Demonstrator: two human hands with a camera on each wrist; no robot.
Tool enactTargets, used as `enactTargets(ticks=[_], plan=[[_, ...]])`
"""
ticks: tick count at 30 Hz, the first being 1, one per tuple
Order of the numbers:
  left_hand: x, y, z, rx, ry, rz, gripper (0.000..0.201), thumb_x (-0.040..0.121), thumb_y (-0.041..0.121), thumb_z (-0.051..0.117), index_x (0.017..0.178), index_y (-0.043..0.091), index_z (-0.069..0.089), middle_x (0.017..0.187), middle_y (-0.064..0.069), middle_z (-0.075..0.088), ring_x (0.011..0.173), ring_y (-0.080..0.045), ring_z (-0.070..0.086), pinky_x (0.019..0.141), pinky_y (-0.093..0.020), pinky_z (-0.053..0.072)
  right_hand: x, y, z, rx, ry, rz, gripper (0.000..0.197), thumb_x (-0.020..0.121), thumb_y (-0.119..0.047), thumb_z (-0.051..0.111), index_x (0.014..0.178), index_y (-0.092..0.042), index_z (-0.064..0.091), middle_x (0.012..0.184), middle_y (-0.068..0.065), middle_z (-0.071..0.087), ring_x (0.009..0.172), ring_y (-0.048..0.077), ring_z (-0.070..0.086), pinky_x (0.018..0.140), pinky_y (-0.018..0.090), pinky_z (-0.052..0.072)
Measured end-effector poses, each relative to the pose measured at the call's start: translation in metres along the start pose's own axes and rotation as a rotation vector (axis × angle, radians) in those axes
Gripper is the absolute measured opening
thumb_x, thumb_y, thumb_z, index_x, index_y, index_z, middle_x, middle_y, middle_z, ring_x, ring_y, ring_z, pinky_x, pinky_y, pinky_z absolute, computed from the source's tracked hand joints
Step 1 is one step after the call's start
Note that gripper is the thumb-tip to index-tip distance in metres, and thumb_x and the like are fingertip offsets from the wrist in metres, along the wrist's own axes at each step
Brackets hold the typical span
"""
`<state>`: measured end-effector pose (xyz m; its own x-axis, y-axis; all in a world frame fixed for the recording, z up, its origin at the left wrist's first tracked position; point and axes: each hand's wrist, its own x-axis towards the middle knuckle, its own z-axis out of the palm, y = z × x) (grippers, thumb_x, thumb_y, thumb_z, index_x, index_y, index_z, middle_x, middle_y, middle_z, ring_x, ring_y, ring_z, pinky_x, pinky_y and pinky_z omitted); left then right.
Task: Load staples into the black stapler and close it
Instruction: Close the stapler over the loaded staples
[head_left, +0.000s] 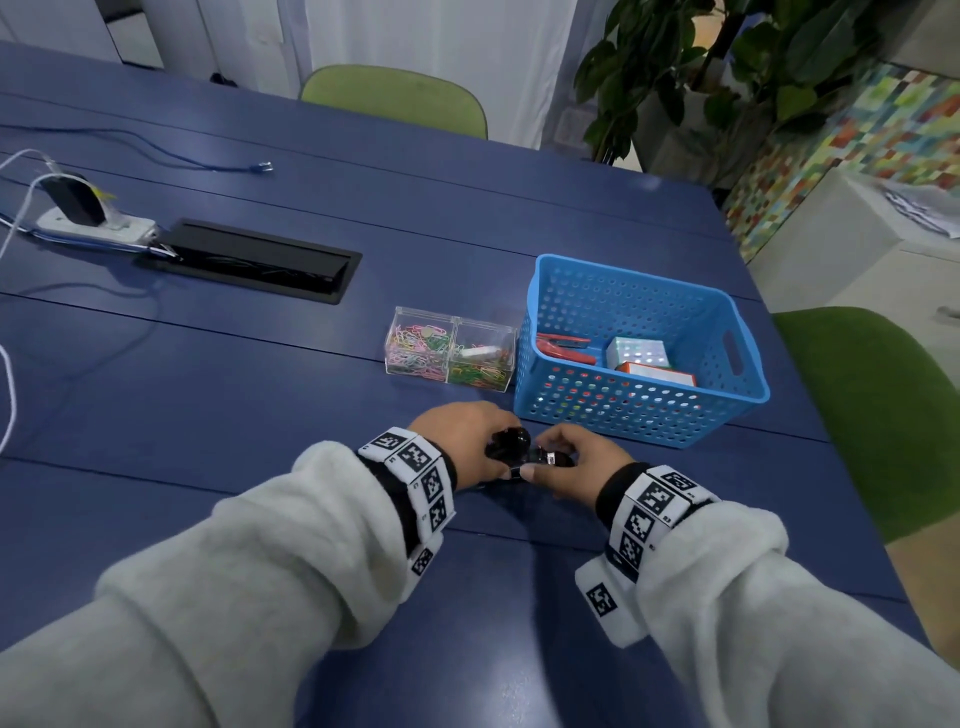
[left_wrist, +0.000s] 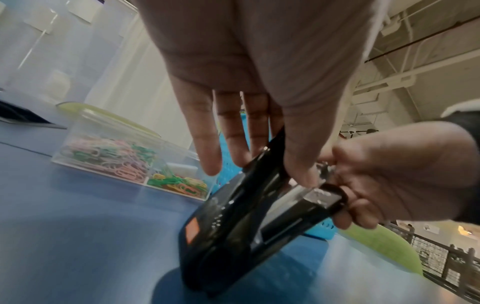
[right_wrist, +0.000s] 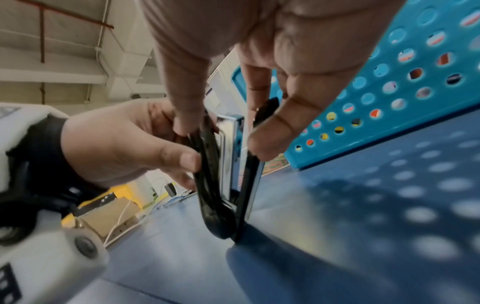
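The black stapler (head_left: 511, 446) stands on its hinge end on the blue table, splayed open in a V. My left hand (head_left: 496, 456) grips the glossy black top cover (left_wrist: 233, 205) between thumb and fingers (left_wrist: 207, 148). My right hand (head_left: 545, 463) pinches the other arm, the black base (right_wrist: 249, 185), near its tip. The silver magazine rail (right_wrist: 228, 156) shows between the two black arms. Whether staples lie in the rail I cannot tell. In the right wrist view my left hand (right_wrist: 116, 144) comes in from the left and my right hand (right_wrist: 224, 137) from above.
A blue perforated basket (head_left: 644, 415) stands just behind the hands, holding a red stapler (head_left: 563, 347) and small boxes (head_left: 636, 353). A clear two-part box of coloured paper clips (head_left: 449, 356) sits to its left. A cable hatch (head_left: 254, 260) and power strip (head_left: 93, 223) lie far left.
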<state>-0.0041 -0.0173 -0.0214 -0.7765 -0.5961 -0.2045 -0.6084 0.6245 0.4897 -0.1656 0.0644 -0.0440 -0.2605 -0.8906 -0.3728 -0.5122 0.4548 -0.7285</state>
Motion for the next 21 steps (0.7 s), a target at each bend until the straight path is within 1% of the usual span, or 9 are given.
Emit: enactTargets(ticks=[2,4,6,8,11,13,15,18,21], plan=[[0.004,0.005,0.005,0.022,-0.013,0.022,0.039,0.075,0.034,0.069,0.113,0.028,0.059,0.114,-0.003,0.061,0.107,-0.023,0.057,0.084,-0.035,0.047,0.000,-0.005,0.002,0.103,-0.019,0.024,0.019,0.075,-0.034,0.072,0.076,-0.029,0.054,0.078,0.000,0.058,0.059,0.016,0.057,0.069,0.040,0.055],[0.008,0.008,0.011,0.044,-0.010,0.025,0.041,0.074,0.034,0.069,0.113,0.024,0.060,0.114,-0.003,0.061,0.109,-0.025,0.056,0.083,-0.037,0.047,0.000,-0.007,0.002,0.125,-0.015,0.056,0.023,0.077,-0.045,0.066,0.077,-0.026,0.055,0.079,0.003,0.061,0.056,0.017,0.059,0.072,0.043,0.055],[0.011,0.009,0.016,0.061,-0.007,0.018,0.041,0.074,0.036,0.069,0.112,0.022,0.060,0.114,-0.003,0.060,0.110,-0.025,0.055,0.083,-0.037,0.046,0.000,-0.008,0.002,0.110,0.007,0.085,0.028,0.078,-0.049,0.062,0.080,-0.022,0.056,0.081,0.004,0.063,0.056,0.017,0.061,0.065,0.038,0.053],[0.013,0.009,0.019,0.063,-0.014,0.011,0.042,0.075,0.038,0.068,0.113,0.023,0.059,0.113,-0.003,0.060,0.110,-0.025,0.053,0.083,-0.037,0.046,0.000,-0.005,0.003,0.154,0.022,0.114,0.024,0.081,-0.040,0.063,0.081,-0.017,0.057,0.086,0.010,0.062,0.059,0.017,0.061,0.062,0.033,0.054],[0.014,0.006,0.024,0.027,-0.062,0.002,0.047,0.075,0.038,0.069,0.118,0.026,0.057,0.114,-0.004,0.058,0.112,-0.025,0.051,0.089,-0.039,0.046,0.001,-0.001,0.006,0.246,0.016,0.144,0.016,0.082,-0.028,0.065,0.072,-0.018,0.058,0.086,0.014,0.061,0.071,0.026,0.063,0.080,0.049,0.057],[0.013,0.000,0.027,0.006,-0.109,-0.024,0.053,0.073,0.037,0.071,0.123,0.028,0.055,0.118,-0.005,0.056,0.113,-0.025,0.052,0.093,-0.038,0.045,0.001,0.003,0.006,0.287,0.029,0.154,0.017,0.083,-0.022,0.065,0.068,-0.018,0.057,0.076,0.010,0.060,0.071,0.028,0.061,0.082,0.052,0.054],[0.012,-0.007,0.029,-0.024,-0.151,-0.061,0.057,0.072,0.035,0.073,0.125,0.026,0.052,0.121,-0.006,0.056,0.114,-0.026,0.053,0.095,-0.037,0.044,0.000,0.007,0.004,0.332,0.036,0.151,0.019,0.085,-0.016,0.062,0.067,-0.017,0.057,0.069,0.008,0.057,0.063,0.025,0.058,0.072,0.045,0.056],[0.007,-0.019,0.033,-0.121,-0.165,-0.111,0.057,0.072,0.030,0.074,0.124,0.025,0.052,0.123,-0.006,0.058,0.113,-0.025,0.055,0.096,-0.034,0.044,-0.003,0.013,-0.001,0.420,0.017,0.136,0.019,0.088,-0.010,0.057,0.071,-0.016,0.058,0.071,0.009,0.054,0.061,0.020,0.055,0.050,0.025,0.057],[0.004,-0.026,0.032,-0.321,-0.127,-0.154,0.051,0.072,0.026,0.075,0.119,0.027,0.055,0.110,0.000,0.063,0.103,-0.019,0.059,0.093,-0.029,0.044,-0.006,0.015,-0.007,0.609,-0.023,0.120,0.021,0.092,-0.004,0.048,0.076,-0.012,0.059,0.074,0.010,0.054,0.061,0.023,0.054,0.042,0.020,0.055]])
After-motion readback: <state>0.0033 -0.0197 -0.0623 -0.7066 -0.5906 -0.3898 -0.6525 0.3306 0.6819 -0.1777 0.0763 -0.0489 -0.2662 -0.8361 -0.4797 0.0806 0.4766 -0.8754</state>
